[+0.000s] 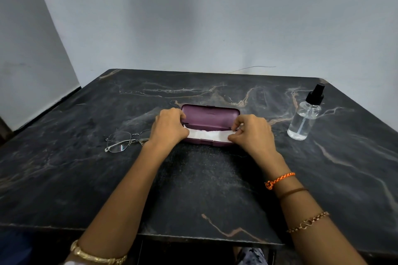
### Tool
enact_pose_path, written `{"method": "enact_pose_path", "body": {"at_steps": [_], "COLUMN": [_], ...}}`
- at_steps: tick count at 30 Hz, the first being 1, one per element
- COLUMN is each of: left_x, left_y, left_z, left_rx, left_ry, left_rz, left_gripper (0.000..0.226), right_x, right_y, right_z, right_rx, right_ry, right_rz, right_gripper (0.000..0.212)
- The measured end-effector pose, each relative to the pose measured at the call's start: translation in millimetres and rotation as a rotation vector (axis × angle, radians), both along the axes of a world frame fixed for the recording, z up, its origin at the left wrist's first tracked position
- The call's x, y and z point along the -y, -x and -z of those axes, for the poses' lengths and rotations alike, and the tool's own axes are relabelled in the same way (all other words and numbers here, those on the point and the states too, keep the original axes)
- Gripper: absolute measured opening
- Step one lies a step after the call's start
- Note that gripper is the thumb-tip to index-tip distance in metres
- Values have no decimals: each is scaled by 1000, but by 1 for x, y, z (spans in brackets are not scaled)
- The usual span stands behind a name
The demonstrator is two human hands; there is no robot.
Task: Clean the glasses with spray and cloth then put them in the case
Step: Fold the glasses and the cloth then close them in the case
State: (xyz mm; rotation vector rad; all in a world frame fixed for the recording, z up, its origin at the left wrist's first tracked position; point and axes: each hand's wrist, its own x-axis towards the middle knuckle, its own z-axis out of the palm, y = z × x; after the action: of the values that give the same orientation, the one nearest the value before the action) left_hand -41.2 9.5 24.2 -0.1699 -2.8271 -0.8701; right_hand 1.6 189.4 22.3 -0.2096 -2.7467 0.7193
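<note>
Dark table [86,178]: glasses [125,141] beside left hand [169,126].

Table [215,178]: dark marble-look slab w/ tan veins, near edge toward the person, far edge at the wall.

On it:
- Case [210,115], purple, open, lid up at the back. Both hands are at it: left hand [169,128] on the left end, right hand [253,133] on the right end. White cloth [207,135] lies inside the case, between the two grips, so it's not on the table itself.
- Glasses [123,141], thin metal frame, just left of the left hand; one lens partly hidden behind that wrist.
- Bottle [305,118], clear w/ black spray top, upright, off to the right of the right hand, apart from it.
</note>
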Motion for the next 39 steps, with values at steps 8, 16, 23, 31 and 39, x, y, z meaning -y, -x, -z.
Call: {"method": "enact_pose_path", "body": {"at_steps": [8, 16, 23, 31, 39], "left_x": [2, -4, -4, -5, -5], "left_y": [-2, -2, -1, 1, 1], "left_z": [2, 4, 7, 11, 11], "left_rx": [-99, -68, -61, -92, -95], "left_ry": [112, 43, 40, -5, 7], "left_rz": [10, 37, 66, 48, 52], "left_gripper": [49, 24, 39, 33, 32], "right_x": [1, -8, -9, -7, -9], "right_y": [-3, -4, -3, -1, 0], "right_z": [-7, -10, -8, -5, -1], "right_rx": [59, 78, 55, 69, 43], "right_ry": [-147, -162, -211, -205, -186], "right_rz": [-36, 56, 71, -14, -32], "right_gripper": [13, 17, 16, 22, 28]}}
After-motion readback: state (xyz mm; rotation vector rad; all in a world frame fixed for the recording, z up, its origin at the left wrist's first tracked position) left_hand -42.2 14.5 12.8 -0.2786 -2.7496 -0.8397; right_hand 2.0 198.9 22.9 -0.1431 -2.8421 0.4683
